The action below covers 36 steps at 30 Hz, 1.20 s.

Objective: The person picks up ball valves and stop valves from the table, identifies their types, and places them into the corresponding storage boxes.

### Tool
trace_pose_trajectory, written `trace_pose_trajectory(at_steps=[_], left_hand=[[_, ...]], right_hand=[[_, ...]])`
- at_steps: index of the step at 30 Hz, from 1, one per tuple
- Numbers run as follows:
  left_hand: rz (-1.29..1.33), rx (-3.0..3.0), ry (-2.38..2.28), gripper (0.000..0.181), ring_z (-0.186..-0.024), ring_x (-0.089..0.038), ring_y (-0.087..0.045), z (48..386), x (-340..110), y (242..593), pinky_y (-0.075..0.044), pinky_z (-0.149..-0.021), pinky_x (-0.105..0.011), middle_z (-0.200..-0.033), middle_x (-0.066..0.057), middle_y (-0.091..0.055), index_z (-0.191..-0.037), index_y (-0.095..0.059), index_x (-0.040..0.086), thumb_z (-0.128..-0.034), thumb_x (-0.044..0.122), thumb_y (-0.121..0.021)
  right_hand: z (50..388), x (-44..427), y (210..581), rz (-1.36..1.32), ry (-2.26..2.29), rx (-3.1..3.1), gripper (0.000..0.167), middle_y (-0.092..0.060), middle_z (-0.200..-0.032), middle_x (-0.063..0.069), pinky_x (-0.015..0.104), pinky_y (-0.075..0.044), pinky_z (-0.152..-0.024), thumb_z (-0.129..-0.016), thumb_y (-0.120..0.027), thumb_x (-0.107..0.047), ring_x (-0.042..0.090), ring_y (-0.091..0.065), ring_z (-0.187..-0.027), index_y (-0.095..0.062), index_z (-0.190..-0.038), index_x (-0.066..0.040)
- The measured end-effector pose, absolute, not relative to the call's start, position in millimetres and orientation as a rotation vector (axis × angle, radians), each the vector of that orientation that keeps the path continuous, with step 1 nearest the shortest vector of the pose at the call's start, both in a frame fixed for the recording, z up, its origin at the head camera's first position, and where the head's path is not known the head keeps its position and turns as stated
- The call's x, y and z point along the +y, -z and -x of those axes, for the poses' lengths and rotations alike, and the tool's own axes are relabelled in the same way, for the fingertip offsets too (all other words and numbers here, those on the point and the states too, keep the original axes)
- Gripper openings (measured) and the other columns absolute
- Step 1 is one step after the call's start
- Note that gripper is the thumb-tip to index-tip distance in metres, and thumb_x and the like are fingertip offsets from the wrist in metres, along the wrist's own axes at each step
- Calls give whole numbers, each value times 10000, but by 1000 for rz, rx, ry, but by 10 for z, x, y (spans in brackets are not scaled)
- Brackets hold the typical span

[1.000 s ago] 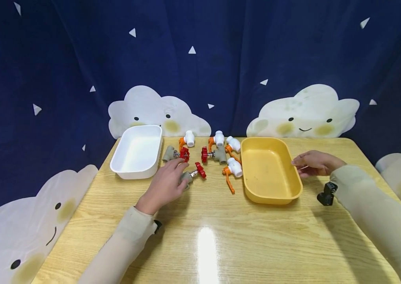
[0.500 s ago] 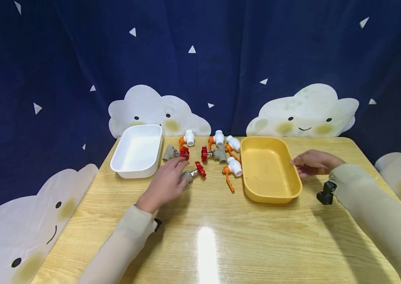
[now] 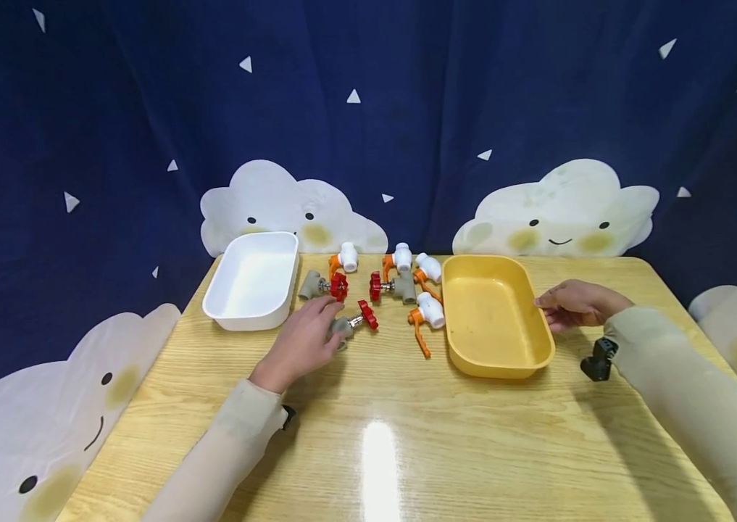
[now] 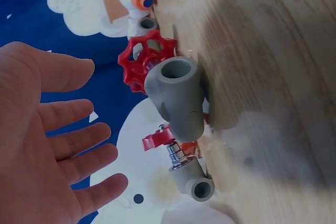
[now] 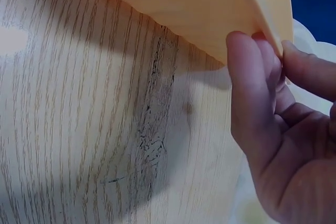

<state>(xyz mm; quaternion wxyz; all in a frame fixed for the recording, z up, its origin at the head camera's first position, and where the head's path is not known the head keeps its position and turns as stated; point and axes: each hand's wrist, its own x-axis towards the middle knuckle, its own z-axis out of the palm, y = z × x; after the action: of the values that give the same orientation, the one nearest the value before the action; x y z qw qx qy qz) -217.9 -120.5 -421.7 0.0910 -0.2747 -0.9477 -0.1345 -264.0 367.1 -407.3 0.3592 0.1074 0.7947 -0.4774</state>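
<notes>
My left hand (image 3: 301, 339) hovers over the table with relaxed fingers, holding nothing. Just beyond it lies a grey gate valve (image 4: 176, 98) with a red handwheel, apart from the fingers in the left wrist view. Two more such valves, a left one (image 3: 312, 285) and a right one (image 3: 404, 287), lie farther back. At the right, my right hand (image 3: 582, 303) pinches the rim of a yellow plastic tub (image 3: 498, 371) between thumb and fingers. The tub stands on the table with nothing in it.
Several white ball valves with orange levers, among them a front one (image 3: 431, 310) and a back left one (image 3: 348, 257), lie between the containers. A white tub (image 3: 251, 321) stands at the back left. A dark blue curtain (image 3: 407, 109) hangs behind the wooden table (image 3: 459, 449).
</notes>
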Motion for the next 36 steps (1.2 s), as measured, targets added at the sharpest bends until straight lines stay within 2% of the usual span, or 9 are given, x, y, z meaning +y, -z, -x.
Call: trace_pose_trajectory(at_steps=[11,23,33,36], left_hand=[[797,-2912,352,506,-1325,-340,-518,2242,-1217,4349,-498,-1021,-511,-1416,-165,-554,-1359,-557,22,-918,235,-683],[738,-3021,346,599,-1385,-412,-444,2346,-1213,4457,-497,-990,-569,-1578,-221,-334,-1425,-499,38,-914,297,-676],[717,-3084,338,627,-1384,-425,-439,2364,-1215,4506,-474,-1029,-573,-1586,-232,-314,-1445,-469,47,-918,318,-675],[712,-3083,341,630,-1382,-413,-444,2369,-1216,4503,-475,-1026,-575,-1561,-223,-363,-1446,-467,47,-917,317,-676]], right_hand=[[2659,3673,4077,-243,1261,2046,241,-628,-789,-13,210,-587,-715,-1059,-447,-187,56,-648,-700,-558,-1088,25],[2635,3674,4092,-254,1277,2048,301,-623,-817,-16,209,-583,-731,-1065,-435,-193,57,-644,-722,-500,-1212,60],[2636,3637,4082,-219,1253,2072,342,-617,-821,-16,206,-582,-731,-1060,-450,-193,59,-636,-725,-471,-1254,89],[2643,3634,4078,-211,1255,2080,330,-607,-814,-16,201,-579,-723,-1055,-459,-190,61,-630,-718,-481,-1240,83]])
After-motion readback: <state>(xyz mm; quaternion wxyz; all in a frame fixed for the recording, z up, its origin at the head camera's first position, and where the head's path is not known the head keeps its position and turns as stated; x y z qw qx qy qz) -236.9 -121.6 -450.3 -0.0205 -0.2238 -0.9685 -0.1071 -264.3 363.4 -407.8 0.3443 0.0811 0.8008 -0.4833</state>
